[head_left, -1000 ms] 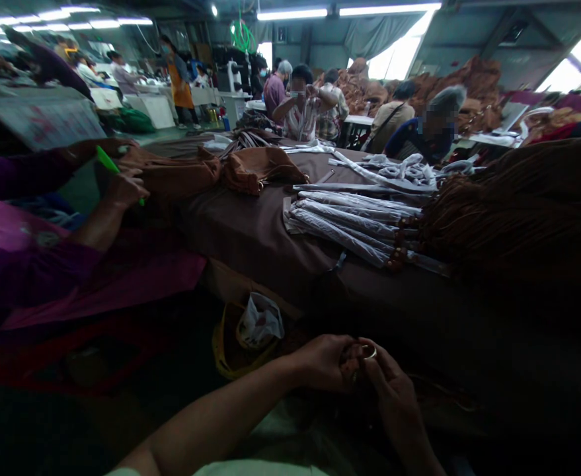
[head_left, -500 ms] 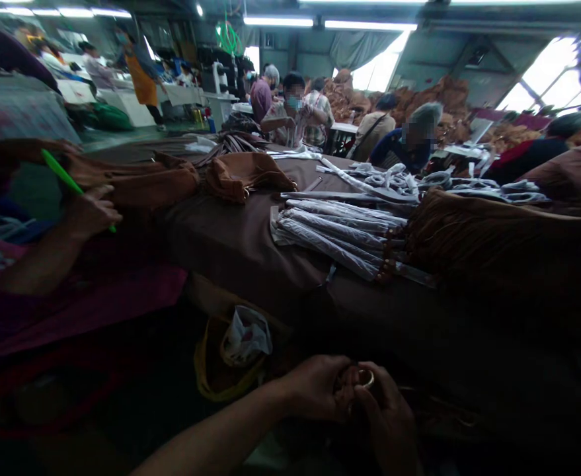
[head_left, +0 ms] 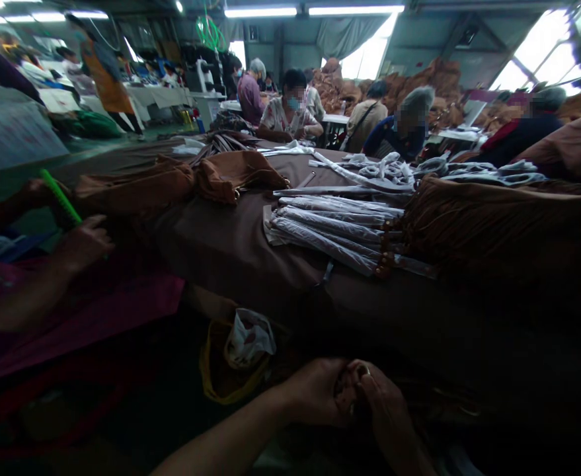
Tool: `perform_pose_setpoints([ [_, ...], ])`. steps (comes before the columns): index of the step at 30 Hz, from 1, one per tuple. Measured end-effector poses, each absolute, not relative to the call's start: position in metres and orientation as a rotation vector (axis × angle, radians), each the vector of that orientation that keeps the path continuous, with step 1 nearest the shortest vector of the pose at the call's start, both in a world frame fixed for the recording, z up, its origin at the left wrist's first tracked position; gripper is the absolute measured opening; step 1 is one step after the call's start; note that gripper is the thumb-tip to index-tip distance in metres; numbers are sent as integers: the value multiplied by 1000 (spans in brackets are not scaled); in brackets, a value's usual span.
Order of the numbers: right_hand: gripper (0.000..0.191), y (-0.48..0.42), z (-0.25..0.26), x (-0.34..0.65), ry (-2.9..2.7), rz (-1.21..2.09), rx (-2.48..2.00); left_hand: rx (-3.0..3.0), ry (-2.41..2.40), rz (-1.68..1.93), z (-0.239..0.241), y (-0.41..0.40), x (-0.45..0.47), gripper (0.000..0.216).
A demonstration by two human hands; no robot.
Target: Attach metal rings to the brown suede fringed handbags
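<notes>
Low in the view, my left hand (head_left: 317, 390) and my right hand (head_left: 384, 400) meet in front of the dark cloth. Between the fingertips shows a small shiny metal ring (head_left: 363, 370), pinched by my right hand. The fingers of my left hand are closed around a small brown piece (head_left: 344, 390), perhaps leather, mostly hidden and dim. Whether the ring and this piece are joined, I cannot tell. Left of my hands stands a yellow-rimmed basket (head_left: 205, 367) with a white plastic bag (head_left: 251, 337) in it.
Plastic-wrapped straps (head_left: 332, 228) lie on the brown-covered table (head_left: 231, 254). A brown fringed piece (head_left: 498, 225) is at right, a brown bag (head_left: 238, 173) further back. At left, a co-worker's hand (head_left: 84, 244) is by a green comb-like tool (head_left: 61, 197). Other people sit beyond.
My right fingers have shifted around the ring, which now shows less. The co-worker's green tool has turned, its toothed side showing. The whole view has swung slightly.
</notes>
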State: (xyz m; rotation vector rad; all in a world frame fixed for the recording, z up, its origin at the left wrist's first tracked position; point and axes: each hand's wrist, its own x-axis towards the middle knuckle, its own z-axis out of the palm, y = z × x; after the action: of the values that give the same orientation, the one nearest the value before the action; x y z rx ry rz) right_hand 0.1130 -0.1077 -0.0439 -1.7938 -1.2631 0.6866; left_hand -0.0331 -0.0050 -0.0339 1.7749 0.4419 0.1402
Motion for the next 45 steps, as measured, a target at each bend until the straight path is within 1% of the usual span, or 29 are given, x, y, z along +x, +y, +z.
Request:
perform_pose_setpoints([
  [4,44,-109,-48,119,-1251,656,-1790,1733,425,169,-35,0,-33,44],
  [7,37,-112,-54,118,-1232,527,-1866,1815,440,152,-34,1,-33,38],
  [10,34,-113,-56,115,-1276,439,-1863,1883,453,124,-36,-1,-32,35],
  [12,36,-112,-55,115,-1320,502,-1833,1881,449,117,-39,-3,-32,34],
  [15,40,-112,-54,116,-1363,609,-1772,1837,443,162,-42,-4,-31,39],
  [18,40,-115,-56,118,-1331,616,-1772,1809,449,197,-42,-3,-31,45],
  [23,33,-116,-55,115,-1272,617,-1837,1831,460,152,-33,-3,-34,38],
  [30,34,-113,-43,108,-1275,630,-1768,1815,474,137,-27,-8,-34,29],
  [34,32,-112,-44,109,-1298,663,-1763,1815,459,141,-34,-9,-36,34],
  [40,41,-114,-51,114,-1271,644,-1790,1783,453,175,-38,-6,-37,48],
  [41,42,-115,-52,114,-1255,624,-1817,1792,453,174,-37,-5,-37,48],
  [45,35,-117,-53,113,-1264,619,-1863,1832,444,113,-37,-5,-37,44],
])
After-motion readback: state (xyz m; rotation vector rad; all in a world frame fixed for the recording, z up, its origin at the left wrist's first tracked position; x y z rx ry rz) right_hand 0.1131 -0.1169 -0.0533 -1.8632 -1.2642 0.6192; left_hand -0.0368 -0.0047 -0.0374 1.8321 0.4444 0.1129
